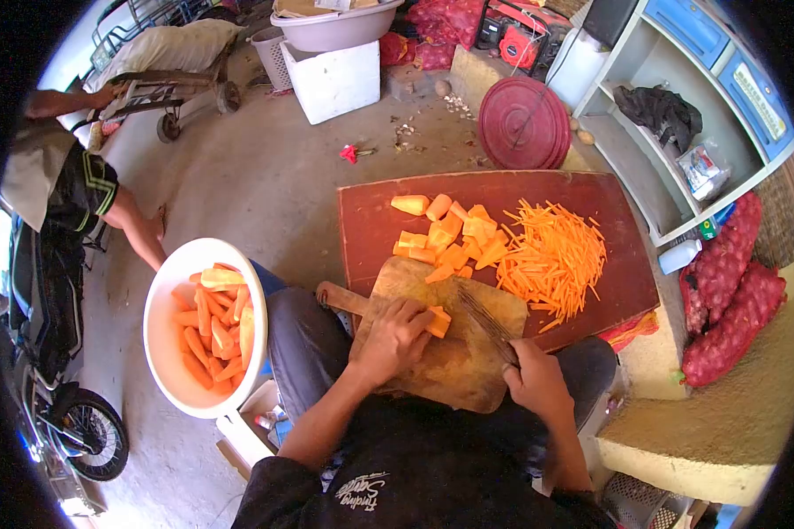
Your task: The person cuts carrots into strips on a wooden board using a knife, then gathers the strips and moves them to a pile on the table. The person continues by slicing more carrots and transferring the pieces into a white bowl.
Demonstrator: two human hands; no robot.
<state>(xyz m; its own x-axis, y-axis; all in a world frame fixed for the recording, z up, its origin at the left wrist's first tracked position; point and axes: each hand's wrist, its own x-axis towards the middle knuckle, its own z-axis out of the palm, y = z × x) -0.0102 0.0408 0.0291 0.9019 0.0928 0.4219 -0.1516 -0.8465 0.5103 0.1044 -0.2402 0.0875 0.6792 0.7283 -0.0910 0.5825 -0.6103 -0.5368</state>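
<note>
A worn wooden cutting board (450, 370) lies on the near edge of a red tabletop (370, 229), across my lap. My left hand (395, 335) is closed on an orange carrot piece (438, 322) on the board, its fingertips at the piece's left side. In my right hand (535, 377) is the handle of a knife (487, 323), its blade pointing up and left over the board, just right of the piece. Carrot chunks (450, 231) are spread beyond the board. Beside them at the right is a heap of thin carrot sticks (556, 256).
A white bucket (157, 353) of peeled carrots stands left of my legs. Another person (62, 176) holds a loaded cart (172, 79) at the upper left. Red net sacks (732, 326) and a shelf unit (662, 167) are at the right; a motorcycle wheel (88, 436) is lower left.
</note>
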